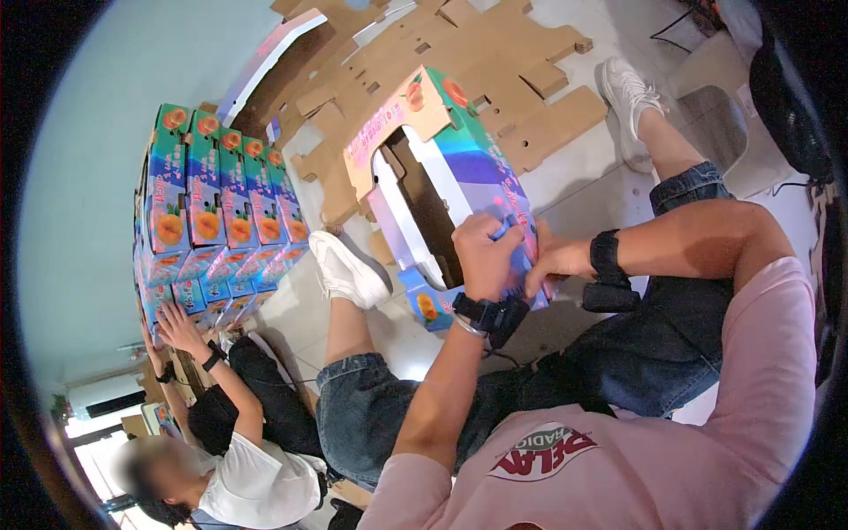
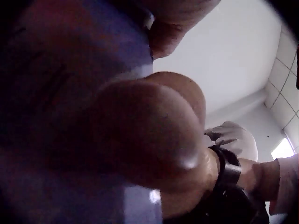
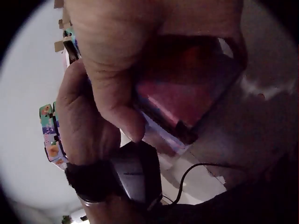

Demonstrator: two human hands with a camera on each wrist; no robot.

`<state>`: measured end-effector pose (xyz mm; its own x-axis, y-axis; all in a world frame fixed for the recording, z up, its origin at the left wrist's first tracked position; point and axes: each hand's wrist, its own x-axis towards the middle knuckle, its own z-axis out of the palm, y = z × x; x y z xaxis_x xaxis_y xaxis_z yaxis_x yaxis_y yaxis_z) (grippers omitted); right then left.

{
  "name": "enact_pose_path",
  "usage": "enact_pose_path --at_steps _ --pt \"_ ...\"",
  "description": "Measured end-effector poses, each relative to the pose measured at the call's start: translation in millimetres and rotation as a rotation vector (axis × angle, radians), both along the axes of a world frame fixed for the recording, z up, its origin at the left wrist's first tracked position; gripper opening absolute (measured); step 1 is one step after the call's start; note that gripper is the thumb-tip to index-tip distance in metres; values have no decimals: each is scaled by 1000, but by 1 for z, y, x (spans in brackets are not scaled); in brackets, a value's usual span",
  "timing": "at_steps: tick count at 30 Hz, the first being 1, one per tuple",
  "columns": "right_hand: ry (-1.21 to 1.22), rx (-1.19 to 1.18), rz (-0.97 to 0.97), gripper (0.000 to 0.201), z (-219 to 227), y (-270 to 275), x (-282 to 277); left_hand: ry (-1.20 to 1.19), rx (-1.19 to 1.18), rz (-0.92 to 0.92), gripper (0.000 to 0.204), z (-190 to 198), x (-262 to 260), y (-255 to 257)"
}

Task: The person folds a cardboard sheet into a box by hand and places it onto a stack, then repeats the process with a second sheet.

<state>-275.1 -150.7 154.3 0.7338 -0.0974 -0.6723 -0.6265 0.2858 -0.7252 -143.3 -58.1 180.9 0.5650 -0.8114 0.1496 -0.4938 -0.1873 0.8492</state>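
A printed fruit carton (image 1: 481,163) stands on the floor between the person's legs. Its long opening shows a dark inside and white inner edges, and a blue flap (image 1: 428,305) with a fruit picture hangs out at the near end. The left hand (image 1: 486,256) grips the carton's near end, fingers bent over the edge. Beside it, the right hand (image 1: 556,261) pinches the same end at the corner. In the right wrist view the right thumb (image 3: 124,116) lies along a reddish carton panel (image 3: 168,95), its fingers partly hidden behind. The left wrist view is dark and blurred.
Flattened brown cardboard blanks (image 1: 397,79) cover the floor beyond the carton. Similar cartons (image 1: 208,194) stand stacked by the wall at left, where another person's hand (image 1: 181,331) touches them. White shoes (image 1: 349,269) flank the carton. A pale chair (image 1: 715,132) is at right.
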Motion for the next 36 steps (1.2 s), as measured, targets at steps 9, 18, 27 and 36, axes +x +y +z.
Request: enact_pose_path --at_steps 9,18,27,36 --pt "11 391 415 26 -28 -27 9 -261 -74 -56 31 6 -11 26" --pt "16 413 -137 51 17 -14 20 -39 -72 -21 25 -3 -8 22" --pt "170 345 -398 38 25 -1 24 -197 -156 -181 16 5 -12 25" --pt "-53 336 -373 53 58 -40 34 -185 11 357 54 13 89 82"
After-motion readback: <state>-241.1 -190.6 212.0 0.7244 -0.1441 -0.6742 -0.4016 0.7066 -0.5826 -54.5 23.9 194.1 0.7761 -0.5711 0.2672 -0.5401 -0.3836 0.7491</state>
